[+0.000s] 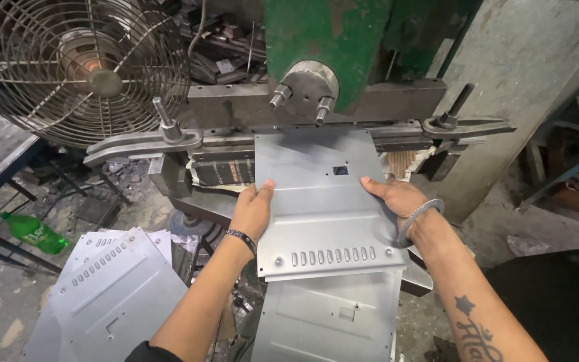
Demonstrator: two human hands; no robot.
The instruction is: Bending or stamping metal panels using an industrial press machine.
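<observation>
A: What's in the hands?

B: A flat grey sheet-metal panel (pixel 323 201), smooth and dull, roughly rectangular, with a small dark rectangular cutout near its middle, a pressed step across it, and a row of narrow louvre slots along the near edge with a round hole at each end of the row. Its far edge is pushed in under the green press (pixel 323 40).

A: And the grip?

B: The left hand (pixel 254 209) is closed on the panel's left edge, thumb lying on top, fingers curled underneath. The right hand (pixel 397 196) clasps the right edge, thumb on top, the other fingers hidden below the sheet. A silvery bangle (pixel 418 218) rings that wrist; a dark woven band (pixel 241 239) rings the left one.

A: What's around the press?

B: Just under it sits a heavy steel bar with two bolt heads on a round boss, and worn clamp arms (pixel 143 143) reach out to either side, each pinned by a threaded stud. Left of the press stands a rusty wire-caged fan (pixel 78 67). Below the press, nearer the person, a second slotted panel (pixel 333 315) lies flat beneath the held one. Down to the press's left, a loose stack of panels (pixel 115 288) of the same kind is fanned out, and beyond it a green plastic bottle (pixel 33 233) lies on the gritty floor.
</observation>
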